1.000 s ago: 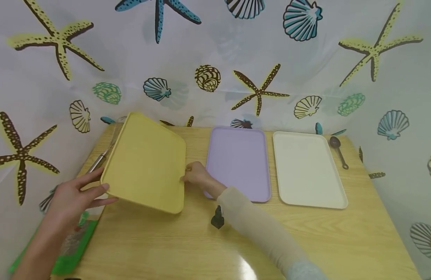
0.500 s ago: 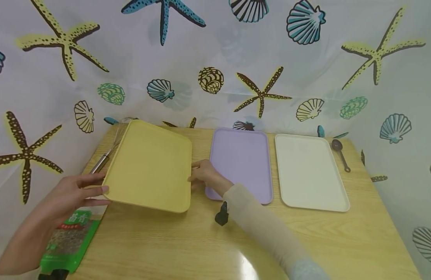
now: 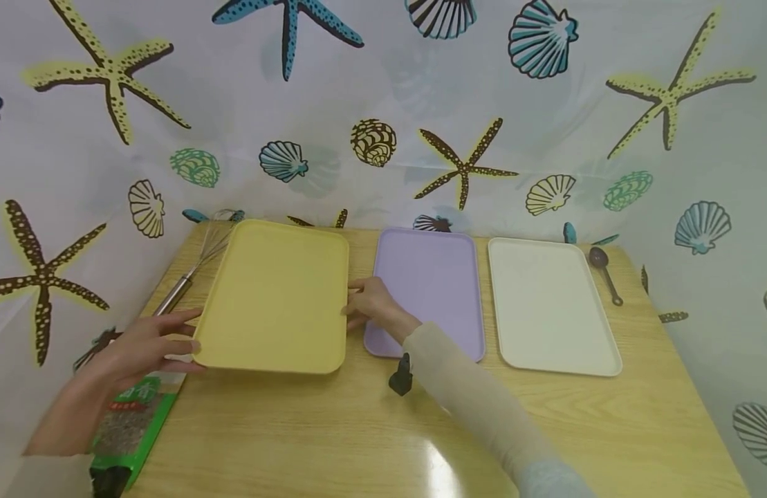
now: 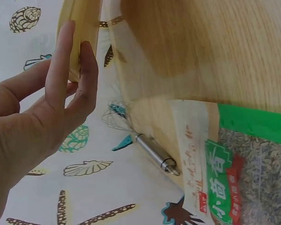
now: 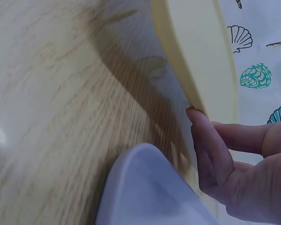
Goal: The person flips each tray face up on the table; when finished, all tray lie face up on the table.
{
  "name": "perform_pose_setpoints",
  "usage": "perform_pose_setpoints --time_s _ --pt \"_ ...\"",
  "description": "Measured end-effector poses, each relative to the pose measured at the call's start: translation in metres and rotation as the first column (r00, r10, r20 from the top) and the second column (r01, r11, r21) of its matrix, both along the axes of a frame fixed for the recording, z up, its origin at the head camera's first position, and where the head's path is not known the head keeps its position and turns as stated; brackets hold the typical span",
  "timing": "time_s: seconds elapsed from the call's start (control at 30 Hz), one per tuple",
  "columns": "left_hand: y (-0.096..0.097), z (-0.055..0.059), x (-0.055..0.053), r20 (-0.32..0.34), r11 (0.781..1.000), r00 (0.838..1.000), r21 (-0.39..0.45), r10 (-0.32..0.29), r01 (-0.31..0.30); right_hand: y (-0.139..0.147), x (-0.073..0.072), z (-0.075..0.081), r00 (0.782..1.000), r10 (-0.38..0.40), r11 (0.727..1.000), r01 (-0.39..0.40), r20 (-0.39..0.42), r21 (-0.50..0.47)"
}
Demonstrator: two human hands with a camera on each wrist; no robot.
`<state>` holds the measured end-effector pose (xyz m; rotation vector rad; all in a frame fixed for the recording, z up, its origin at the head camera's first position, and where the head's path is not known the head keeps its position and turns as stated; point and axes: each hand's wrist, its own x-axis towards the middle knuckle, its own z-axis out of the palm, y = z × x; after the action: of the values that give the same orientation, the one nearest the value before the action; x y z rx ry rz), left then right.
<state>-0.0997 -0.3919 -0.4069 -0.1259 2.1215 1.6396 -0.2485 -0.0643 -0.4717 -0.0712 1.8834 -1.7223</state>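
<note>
A yellow rectangular tray (image 3: 277, 297) is held between both hands, raised over the left part of the table, its shadow falling on the wood below. My left hand (image 3: 143, 349) pinches its near left corner, thumb on one face and fingers on the other, as the left wrist view shows. On the right edge, my right hand (image 3: 373, 304) grips the rim with thumb and fingers. That hand overlaps the left side of a purple tray (image 3: 428, 290) in the head view. In the right wrist view the purple tray's corner (image 5: 147, 164) lies below the hand.
A white tray (image 3: 552, 304) lies right of the purple one, with a dark spoon (image 3: 601, 266) beside it. A whisk (image 3: 187, 280) lies along the left edge. Near the left forearm is a green seed packet (image 3: 134, 422). Patterned cloth (image 3: 383, 83) surrounds the table.
The yellow tray has come down from a steep tilt to nearly level and shifted slightly right. Both hands have kept their hold, the right hand moving slightly right with it.
</note>
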Motion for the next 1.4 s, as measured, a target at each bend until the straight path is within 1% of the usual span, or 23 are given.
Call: perform_pose_setpoints --time_s 0.1,0.23,0.33,0.43,0.53,0.63,0.8,1.0,1.13,1.27,1.4 --pt "-0.004 -0.008 -0.009 0.032 1.000 0.999 0.018 0.003 -0.003 0.001 -0.003 0.000 1.000 -0.013 1.000 0.013 -0.016 0.004" --pt "-0.009 -0.018 -0.021 0.051 1.000 0.999 0.009 0.013 -0.013 -0.001 -0.006 -0.002 0.999 -0.017 1.000 0.018 -0.038 0.007" --pt "-0.011 -0.024 -0.028 0.063 1.000 0.998 0.006 0.023 -0.023 -0.003 -0.008 -0.002 0.998 -0.026 1.000 0.027 -0.052 0.016" --pt "-0.013 -0.027 -0.034 0.072 1.000 0.997 0.005 0.030 -0.031 -0.006 -0.010 0.000 0.997 -0.035 0.998 0.038 -0.072 0.046" --pt "-0.013 -0.029 -0.037 0.082 0.999 0.996 0.002 0.036 -0.036 -0.009 -0.014 0.001 0.996 -0.037 0.997 0.043 -0.081 0.071" --pt "-0.011 -0.030 -0.039 0.085 1.000 0.996 -0.020 0.024 -0.023 -0.012 -0.018 0.002 0.996 -0.034 0.995 0.041 -0.077 0.095" --pt "-0.007 -0.034 -0.044 0.071 0.997 0.997 -0.073 0.016 -0.011 -0.016 -0.023 -0.006 0.996 -0.042 0.989 0.052 -0.073 0.135" --pt "-0.004 -0.042 -0.050 0.062 0.993 0.997 -0.111 0.035 -0.028 -0.017 -0.028 -0.014 0.994 -0.034 0.982 0.053 -0.104 0.183" --pt "-0.001 -0.045 -0.052 0.064 0.991 0.996 -0.128 0.055 -0.046 -0.018 -0.030 -0.012 0.995 -0.016 0.979 0.036 -0.099 0.202" --pt "-0.001 -0.046 -0.057 0.042 0.984 0.997 -0.170 0.063 -0.055 -0.019 -0.031 -0.008 0.995 0.004 0.978 0.016 -0.096 0.210" --pt "0.002 -0.046 -0.062 0.015 0.972 0.997 -0.223 0.078 -0.073 -0.023 -0.032 -0.006 0.995 0.002 0.975 0.019 -0.097 0.220"
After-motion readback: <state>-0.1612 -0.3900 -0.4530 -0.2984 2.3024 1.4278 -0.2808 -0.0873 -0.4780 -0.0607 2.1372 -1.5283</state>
